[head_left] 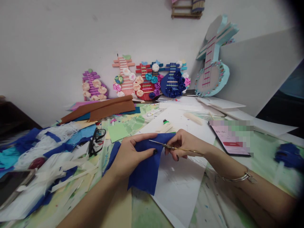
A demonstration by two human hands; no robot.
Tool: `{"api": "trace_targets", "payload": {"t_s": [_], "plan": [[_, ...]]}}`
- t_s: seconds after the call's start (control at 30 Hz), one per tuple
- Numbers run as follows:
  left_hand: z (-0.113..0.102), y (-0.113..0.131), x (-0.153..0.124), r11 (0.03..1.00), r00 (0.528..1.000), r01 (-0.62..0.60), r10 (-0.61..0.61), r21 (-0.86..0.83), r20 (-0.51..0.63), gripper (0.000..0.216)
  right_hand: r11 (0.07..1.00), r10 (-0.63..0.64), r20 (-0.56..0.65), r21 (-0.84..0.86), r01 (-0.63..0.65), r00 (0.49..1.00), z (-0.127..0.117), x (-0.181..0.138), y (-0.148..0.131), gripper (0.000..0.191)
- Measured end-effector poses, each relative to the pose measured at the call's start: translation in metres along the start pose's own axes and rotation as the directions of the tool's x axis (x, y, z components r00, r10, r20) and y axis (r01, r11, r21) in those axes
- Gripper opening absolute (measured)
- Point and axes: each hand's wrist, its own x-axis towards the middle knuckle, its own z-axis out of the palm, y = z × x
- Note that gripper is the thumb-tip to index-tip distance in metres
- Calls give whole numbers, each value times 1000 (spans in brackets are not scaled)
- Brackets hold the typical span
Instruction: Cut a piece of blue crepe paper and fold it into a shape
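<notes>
My left hand pinches a piece of dark blue felt and holds it up over the table, thumb on top. My right hand is closed around thin gold scissors, whose blades point left and reach into the top edge of the blue felt. A silver bracelet sits on my right wrist. Under the felt lies a large white paper sheet.
A phone lies to the right, black glasses to the left beside blue and white scraps. Brown felt sheets lie further back. Several small decorated paper guitars and a big light-blue one lean on the wall.
</notes>
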Motion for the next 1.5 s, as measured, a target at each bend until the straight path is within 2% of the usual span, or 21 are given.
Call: {"api": "trace_targets", "payload": {"t_s": [0.23,0.7,1.5], "plan": [[0,0,0,999,999,33,-33,-11,-5,40,1000,7,2,10,-7,1000,0,0,1,23],[0,-4,0,999,1000,-28,28,20,0,40,1000,-8,-2,15,8,1000,1,0,0,20],[-1,-4,0,1000,1000,-24,24,-3,16,40,999,30,-33,35,-29,999,1,2,1,23]]}}
